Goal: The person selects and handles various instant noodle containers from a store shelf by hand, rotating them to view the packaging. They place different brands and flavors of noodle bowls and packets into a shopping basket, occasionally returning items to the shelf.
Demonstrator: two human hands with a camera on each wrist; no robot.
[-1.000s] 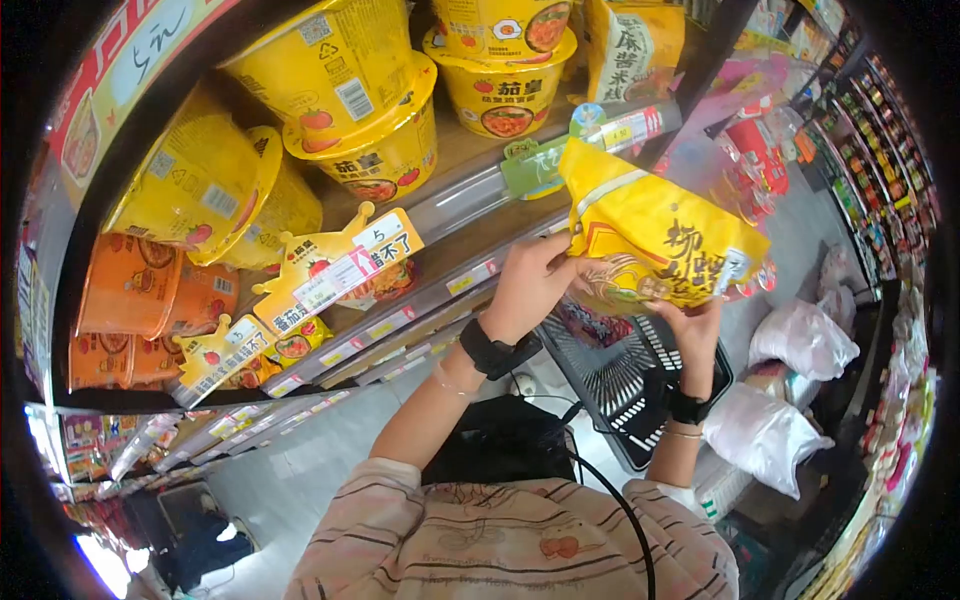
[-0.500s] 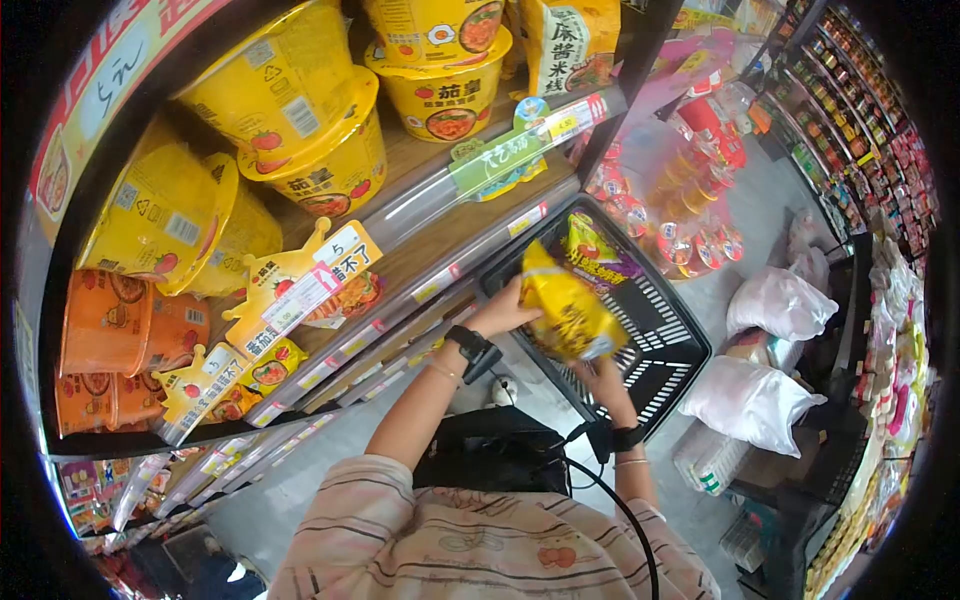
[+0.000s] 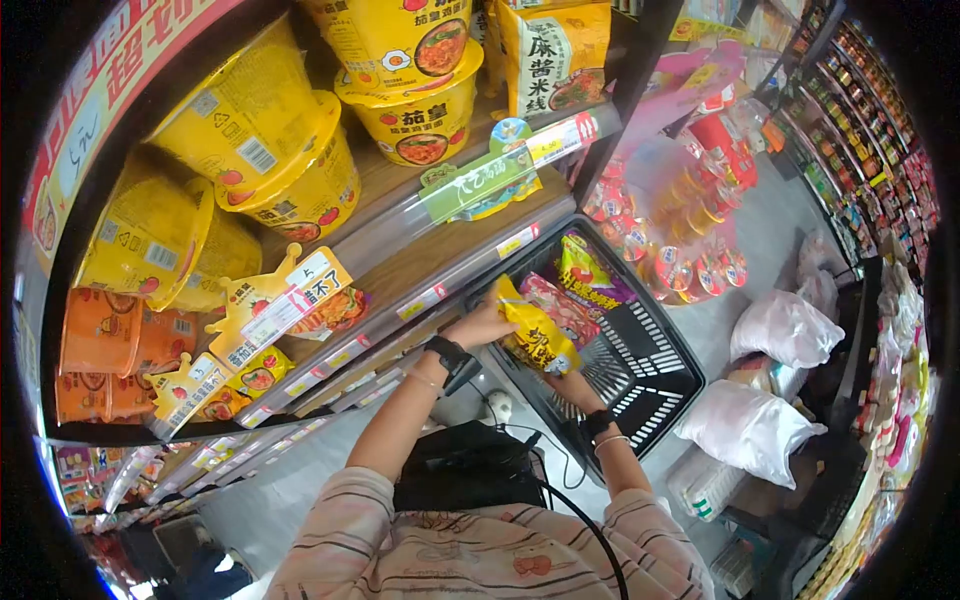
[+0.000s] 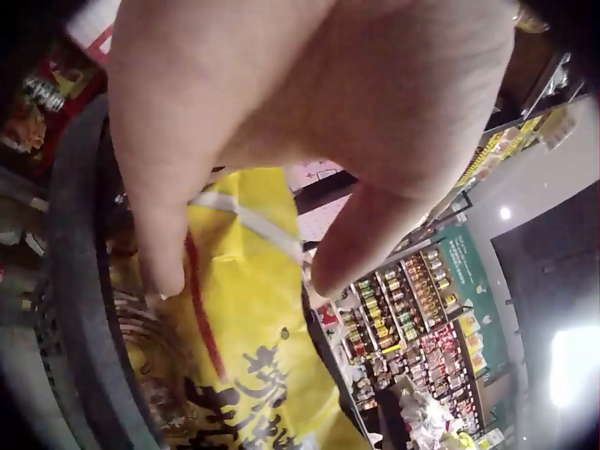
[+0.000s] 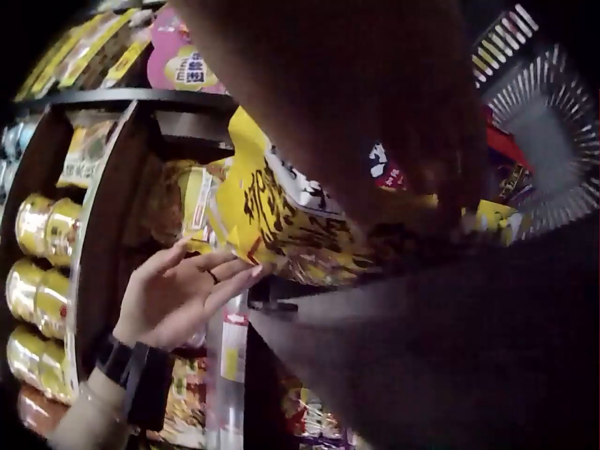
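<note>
A yellow noodle bag (image 3: pixel 535 335) with black lettering is held over the near-left part of a black shopping basket (image 3: pixel 690 385). My left hand (image 3: pixel 482 325) holds its left end; in the left wrist view, thumb and fingers (image 4: pixel 164 253) sit on either side of the bag (image 4: pixel 248 328). The right hand (image 3: pixel 577 392) grips the lower right end, its fingers partly hidden by the bag in the head view. Inside the basket lie a pink-red packet (image 3: pixel 562 308) and a green-and-purple packet (image 3: pixel 592 275).
Shelves at left carry yellow noodle tubs (image 3: pixel 410 120), orange tubs (image 3: pixel 105 330) and a yellow rice-noodle bag (image 3: pixel 552 60). Crown-shaped price signs (image 3: pixel 275 305) jut from the shelf edge. White plastic bags (image 3: pixel 750 410) stand right of the basket, and red-lidded cups (image 3: pixel 690 270) behind it.
Both hands have brought the yellow noodle bag down from in front of the shelf into the basket area, then slightly left. The head view has turned, showing more of the basket.
</note>
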